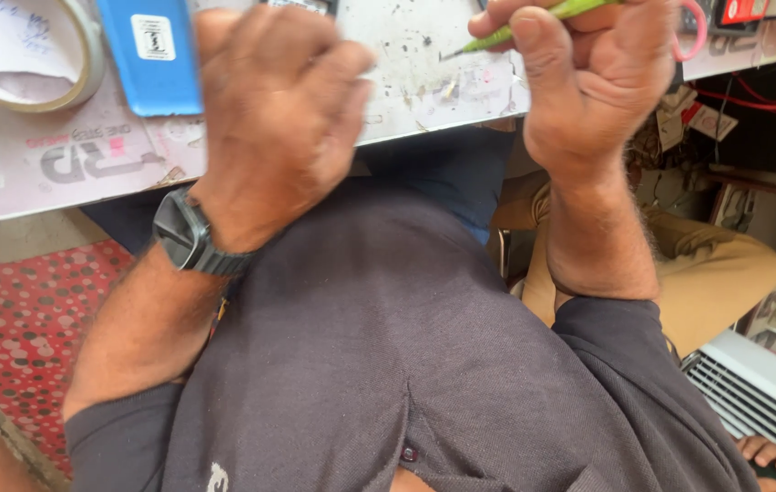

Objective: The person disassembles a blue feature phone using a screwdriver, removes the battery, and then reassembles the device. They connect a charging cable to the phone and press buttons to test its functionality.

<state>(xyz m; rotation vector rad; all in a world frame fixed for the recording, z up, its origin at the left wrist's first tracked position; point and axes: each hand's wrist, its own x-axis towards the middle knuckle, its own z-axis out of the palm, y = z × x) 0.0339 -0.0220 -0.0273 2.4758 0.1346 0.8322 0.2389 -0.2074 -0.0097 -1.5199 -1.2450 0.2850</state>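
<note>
Right hand (588, 82) around green tool (534, 23), left hand (274, 118) beside blue case (151, 55)

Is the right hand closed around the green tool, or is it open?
Closed. The right hand makes a fist, its fingers curled over the thin green tool, whose pointed tip sticks out toward the white worktable.

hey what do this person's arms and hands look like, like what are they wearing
Both hands, the left hand and the right hand, are bare, with no gloves or rings showing. The left wrist carries a dark grey wristwatch with a matching band. Short dark grey-brown shirt sleeves end near the elbows, leaving hairy forearms uncovered.
</note>
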